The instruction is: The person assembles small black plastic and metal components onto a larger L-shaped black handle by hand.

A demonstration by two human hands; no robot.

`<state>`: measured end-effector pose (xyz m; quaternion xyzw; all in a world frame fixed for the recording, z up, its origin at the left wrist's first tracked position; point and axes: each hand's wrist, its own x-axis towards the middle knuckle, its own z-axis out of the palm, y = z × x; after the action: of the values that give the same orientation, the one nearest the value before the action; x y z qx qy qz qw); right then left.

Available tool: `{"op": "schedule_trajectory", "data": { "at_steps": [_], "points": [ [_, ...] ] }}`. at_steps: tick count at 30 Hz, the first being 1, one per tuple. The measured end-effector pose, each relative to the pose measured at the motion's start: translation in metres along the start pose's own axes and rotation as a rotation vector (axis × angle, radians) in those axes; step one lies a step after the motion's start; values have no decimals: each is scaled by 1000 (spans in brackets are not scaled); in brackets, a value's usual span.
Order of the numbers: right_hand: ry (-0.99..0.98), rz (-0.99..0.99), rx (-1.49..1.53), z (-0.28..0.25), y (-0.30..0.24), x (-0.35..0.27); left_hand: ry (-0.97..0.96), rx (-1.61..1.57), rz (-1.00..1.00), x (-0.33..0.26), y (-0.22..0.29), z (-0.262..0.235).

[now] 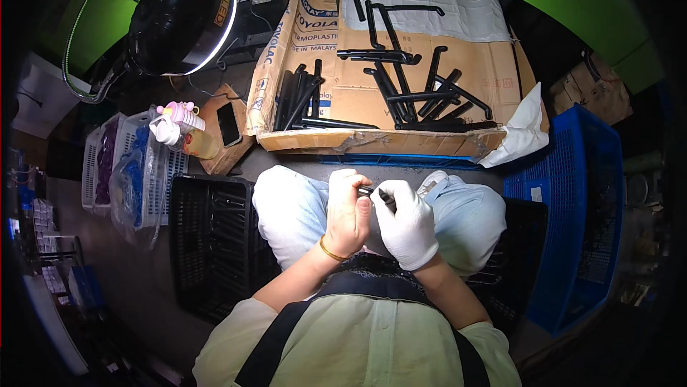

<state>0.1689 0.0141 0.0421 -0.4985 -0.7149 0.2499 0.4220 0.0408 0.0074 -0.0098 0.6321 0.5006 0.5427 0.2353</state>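
Above my lap, my bare left hand (346, 216) and my white-gloved right hand (406, 226) are close together. Both are closed on a small visible stretch of a black bar (366, 191); the fingers hide the rest, so its full shape cannot be made out. A yellow band circles my left wrist. Beyond my knees stands an open cardboard box (351, 142) lined with card and white sheeting. In it lie several black bent bars (392, 36), some crossing on the right side, others bunched at the left.
A lit black lamp (175, 22) hangs at the upper left. Below it are a pink-and-white bottle (187, 136) and a phone (229, 125) on a wooden board. Left of my legs is a black crate (215, 236) with dark bars. A blue crate (572, 222) stands at right.
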Motion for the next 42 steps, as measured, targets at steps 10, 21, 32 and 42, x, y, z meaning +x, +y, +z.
{"op": "schedule_trajectory", "data": {
  "at_steps": [10,21,32,42],
  "points": [
    [-363,502,500,-2,29,-16,89,-303,-92,-1,-19,3],
    [-139,47,61,0,24,-18,10,-1480,-474,17,0,-10],
    [-588,212,141,11,32,-76,-63,-1753,-633,27,-7,-24],
    [-531,485,358,9,25,-62,-111,-1334,-841,-18,-27,-1]
  ]
}}
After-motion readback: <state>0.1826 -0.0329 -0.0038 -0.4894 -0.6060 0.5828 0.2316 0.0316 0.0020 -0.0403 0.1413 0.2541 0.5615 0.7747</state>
